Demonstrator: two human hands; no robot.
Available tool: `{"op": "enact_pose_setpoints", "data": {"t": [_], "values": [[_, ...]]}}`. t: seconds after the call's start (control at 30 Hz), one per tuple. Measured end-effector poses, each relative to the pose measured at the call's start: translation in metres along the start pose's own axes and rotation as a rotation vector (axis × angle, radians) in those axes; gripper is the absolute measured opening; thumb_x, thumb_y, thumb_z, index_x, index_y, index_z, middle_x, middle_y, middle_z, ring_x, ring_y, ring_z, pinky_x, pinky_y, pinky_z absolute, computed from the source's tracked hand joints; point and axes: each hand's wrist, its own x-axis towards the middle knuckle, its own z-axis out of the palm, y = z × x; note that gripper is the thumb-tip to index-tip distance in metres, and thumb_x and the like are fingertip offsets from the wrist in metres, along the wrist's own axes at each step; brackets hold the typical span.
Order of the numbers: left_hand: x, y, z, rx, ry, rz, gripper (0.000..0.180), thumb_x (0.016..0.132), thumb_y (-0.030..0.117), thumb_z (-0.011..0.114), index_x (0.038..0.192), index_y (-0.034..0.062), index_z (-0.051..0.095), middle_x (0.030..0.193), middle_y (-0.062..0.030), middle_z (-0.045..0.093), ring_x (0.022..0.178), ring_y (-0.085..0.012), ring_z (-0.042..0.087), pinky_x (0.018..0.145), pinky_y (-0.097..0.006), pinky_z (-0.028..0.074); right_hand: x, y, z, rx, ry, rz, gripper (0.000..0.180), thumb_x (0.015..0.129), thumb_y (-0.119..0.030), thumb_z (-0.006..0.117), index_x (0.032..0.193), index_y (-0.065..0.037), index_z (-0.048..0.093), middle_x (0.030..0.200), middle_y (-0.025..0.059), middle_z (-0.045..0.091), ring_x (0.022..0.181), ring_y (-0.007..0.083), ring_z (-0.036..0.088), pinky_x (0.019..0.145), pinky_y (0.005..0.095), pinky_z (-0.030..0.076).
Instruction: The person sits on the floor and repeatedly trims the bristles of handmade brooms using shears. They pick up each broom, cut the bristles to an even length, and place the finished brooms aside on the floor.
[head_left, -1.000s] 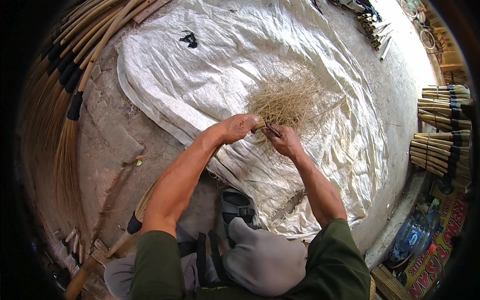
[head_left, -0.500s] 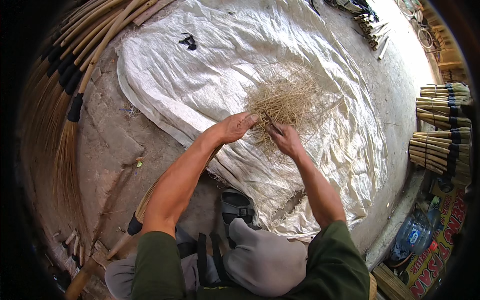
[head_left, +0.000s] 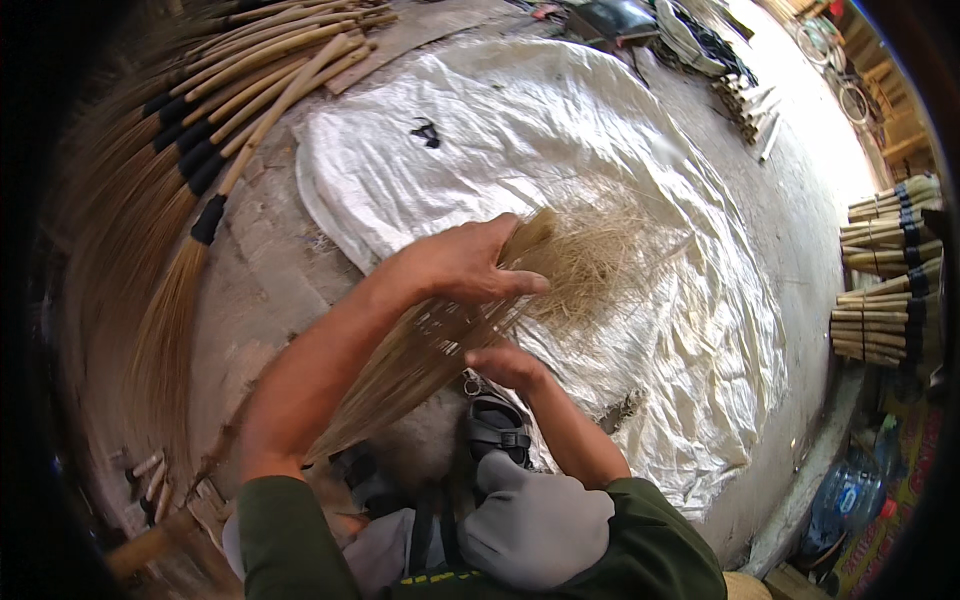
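My left hand is closed around a broom's brown bristles near their pale, trimmed ends, which point up and away. From there the bristles fan down toward my lap, partly hidden under my left forearm. The broom's handle is not visible. Just below, my right hand is curled beside the bristles. A small metal ring, like a scissors handle, shows under its fingertips; the blades are hidden. Beyond both hands lies a loose heap of cut bristles on a white woven sheet.
Several finished brooms lie at the far left. Bundled brooms are stacked at the right edge, with a clear plastic jug nearer. Short bamboo pieces lie at the far right. My sandalled foot is below my hands.
The bristles have been swung up, fanned out under my left arm. My right hand has drawn back from the clippings toward me, and its dark blades no longer show. The view has shifted slightly.
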Motion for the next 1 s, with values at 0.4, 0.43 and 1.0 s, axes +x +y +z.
{"op": "enact_pose_setpoints", "data": {"t": [0.4, 0.43, 1.0], "values": [[-0.463, -0.224, 0.033, 0.243, 0.242, -1.058, 0.1, 0.079, 0.032, 0.082, 0.161, 0.0089, 0.028, 0.165, -0.0212, 0.028, 0.154, -0.0326, 0.027, 0.126, -0.045, 0.025, 0.088, -0.059, 0.033, 0.321, 0.23, 0.216, 0.049, 0.098, -0.027, 0.067, 0.136, 0.002, 0.058, 0.126, 0.0176, 0.068, 0.113, 0.0289, 0.067, 0.103, 0.0413, 0.054], [-0.492, -0.252, 0.083, 0.099, 0.071, -1.215, 0.109, 0.073, 0.038, 0.086, 0.16, 0.0082, 0.029, 0.165, -0.0212, 0.029, 0.154, -0.0338, 0.026, 0.126, -0.044, 0.024, 0.092, -0.061, 0.034, 0.331, 0.104, 0.175, 0.048, 0.098, -0.027, 0.067, 0.135, 0.002, 0.058, 0.125, 0.0171, 0.068, 0.112, 0.0284, 0.067, 0.101, 0.0412, 0.056], [-0.291, -0.208, -0.063, 0.228, 1.092, -0.639, 0.047, 0.085, 0.036, 0.073, 0.111, -0.0026, 0.067, 0.102, -0.0262, 0.071, 0.094, -0.0423, 0.07, 0.082, -0.048, 0.055, 0.072, -0.049, 0.039, -0.545, 0.081, -0.032, 0.062, 0.099, -0.03, 0.059, 0.154, -0.01, 0.039, 0.131, 0.0116, 0.063, 0.119, 0.0235, 0.061, 0.096, 0.0383, 0.052]]}}
